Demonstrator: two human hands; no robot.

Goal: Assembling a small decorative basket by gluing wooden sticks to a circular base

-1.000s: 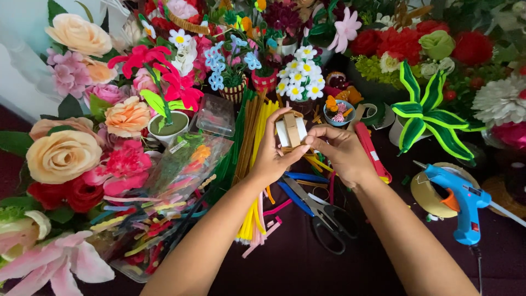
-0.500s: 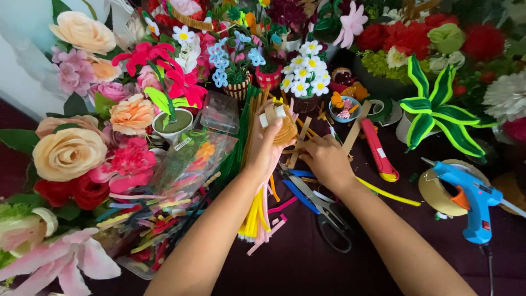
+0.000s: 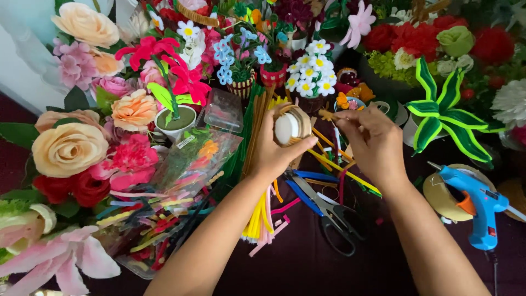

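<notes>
My left hand grips a small round cup with a white bottom, its side wrapped in tan pipe cleaner, tilted so the bottom faces me. My right hand is beside it on the right, fingertips pinching the free end of the tan pipe cleaner that leads off the cup. Both hands hover above a pile of coloured pipe cleaners and blue-handled scissors on the dark table.
Artificial flowers crowd the left and back. A clear bag of pipe cleaners lies at left. A blue glue gun rests on a tape roll at right, near a green striped plant.
Both hands have lifted slightly and separated. The cup has turned so its white bottom faces me, and my right hand has drawn the pipe cleaner end out to the right.
</notes>
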